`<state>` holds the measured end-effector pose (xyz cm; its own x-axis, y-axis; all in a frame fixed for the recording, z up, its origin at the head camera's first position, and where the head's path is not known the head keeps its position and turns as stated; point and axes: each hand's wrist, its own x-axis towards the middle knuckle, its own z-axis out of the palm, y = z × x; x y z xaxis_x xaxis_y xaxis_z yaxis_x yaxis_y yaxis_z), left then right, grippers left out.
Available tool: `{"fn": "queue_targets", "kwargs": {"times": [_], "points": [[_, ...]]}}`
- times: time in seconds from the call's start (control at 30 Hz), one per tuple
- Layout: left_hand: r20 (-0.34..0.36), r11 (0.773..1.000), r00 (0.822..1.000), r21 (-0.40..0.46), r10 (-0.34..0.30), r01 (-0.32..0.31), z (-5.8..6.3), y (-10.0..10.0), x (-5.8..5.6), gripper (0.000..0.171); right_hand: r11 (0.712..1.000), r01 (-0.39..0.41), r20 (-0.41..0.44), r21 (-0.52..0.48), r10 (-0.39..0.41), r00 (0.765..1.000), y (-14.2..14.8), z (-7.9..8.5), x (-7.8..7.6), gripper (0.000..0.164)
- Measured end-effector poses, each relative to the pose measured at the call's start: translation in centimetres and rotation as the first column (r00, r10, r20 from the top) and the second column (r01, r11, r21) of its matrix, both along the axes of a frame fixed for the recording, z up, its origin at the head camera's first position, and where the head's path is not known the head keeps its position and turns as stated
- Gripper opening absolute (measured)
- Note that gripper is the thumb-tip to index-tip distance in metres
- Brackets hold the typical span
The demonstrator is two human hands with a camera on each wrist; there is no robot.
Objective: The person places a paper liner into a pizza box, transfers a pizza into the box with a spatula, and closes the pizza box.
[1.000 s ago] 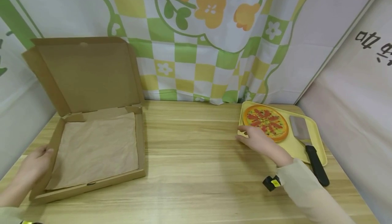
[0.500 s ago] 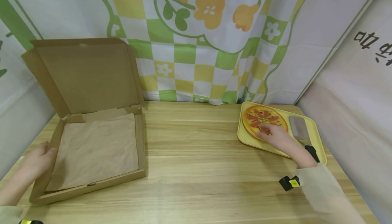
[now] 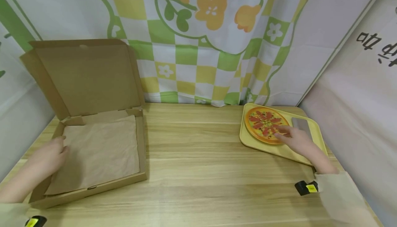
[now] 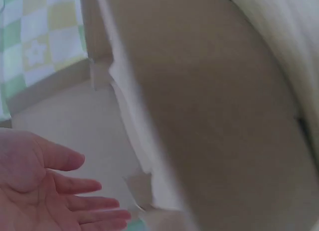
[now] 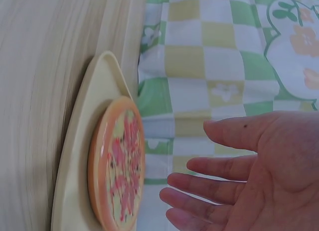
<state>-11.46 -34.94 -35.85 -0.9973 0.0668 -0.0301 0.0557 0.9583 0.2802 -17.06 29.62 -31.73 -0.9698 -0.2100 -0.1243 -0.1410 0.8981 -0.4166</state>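
Note:
An uncovered cardboard pizza box (image 3: 116, 182) lies on the left with its lid (image 3: 88, 78) raised at the back. Brown paper (image 3: 102, 151) lines its base. My left hand (image 3: 49, 159) hovers over the box's left side, fingers extended in the left wrist view and holding nothing. On the right, a toy pizza (image 3: 263, 123) lies on a yellow tray (image 3: 257, 145). My right hand (image 3: 299, 142) is above the tray, its fingertips overlapping the pizza's right edge in the head view. The right wrist view shows that palm bare, with straight, spread fingers. A spatula (image 3: 301, 125) on the tray is partly hidden behind the hand.
A wooden table (image 3: 192, 158) stretches between the box and the tray. Behind it hangs a checked floral curtain (image 3: 198, 58). Pale cloth (image 3: 356, 116) closes off the right side.
My right hand has moved right, from the tray's left edge across the pizza to the spatula side. The left hand has come off the box's left wall and moved inward over the box.

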Motion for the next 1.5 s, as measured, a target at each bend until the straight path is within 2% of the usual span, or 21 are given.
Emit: {"fn": "queue_targets", "kwargs": {"times": [0.1,0.43,0.67,0.77,0.87,0.93,1.17,1.5], "points": [[-0.002,0.999,0.999,-0.006,-0.036,0.036,0.6,1.5,-0.3,0.042,1.0,0.006,-0.009,-0.007,-0.006,1.0,0.6,0.0,0.1,0.06],[-0.056,0.988,0.986,-0.005,-0.156,0.156,2.1,7.3,-2.0,0.037,0.999,0.038,-0.018,0.0,-0.038,0.999,1.7,0.4,0.4,0.059],[-0.088,0.96,0.956,-0.034,-0.28,0.278,3.2,11.8,-3.6,0.033,0.999,0.048,-0.012,-0.007,-0.048,0.999,2.5,0.5,0.6,0.059],[-0.078,0.946,0.942,-0.035,-0.325,0.323,3.6,13.3,-4.2,0.027,0.999,0.048,-0.007,-0.001,-0.048,0.999,2.8,0.6,0.6,0.06],[-0.059,0.927,0.925,-0.035,-0.375,0.374,4.0,14.5,-4.9,0.02,0.999,0.043,-0.006,0.006,-0.042,0.999,3.1,0.5,0.7,0.058],[-0.037,0.916,0.915,-0.033,-0.401,0.4,4.2,15.4,-5.3,0.021,0.999,0.039,-0.006,0.01,-0.039,0.999,3.3,0.5,0.7,0.057],[0.085,0.904,0.901,-0.017,-0.424,0.427,4.5,17.6,-6.4,0.036,0.999,0.034,0.01,0.025,-0.034,0.999,4.3,0.4,1.0,0.056],[0.179,0.87,0.86,-0.036,-0.478,0.491,4.5,19.8,-7.9,0.035,0.998,0.021,0.038,0.062,-0.023,0.999,5.1,0.2,1.1,0.057]]}}
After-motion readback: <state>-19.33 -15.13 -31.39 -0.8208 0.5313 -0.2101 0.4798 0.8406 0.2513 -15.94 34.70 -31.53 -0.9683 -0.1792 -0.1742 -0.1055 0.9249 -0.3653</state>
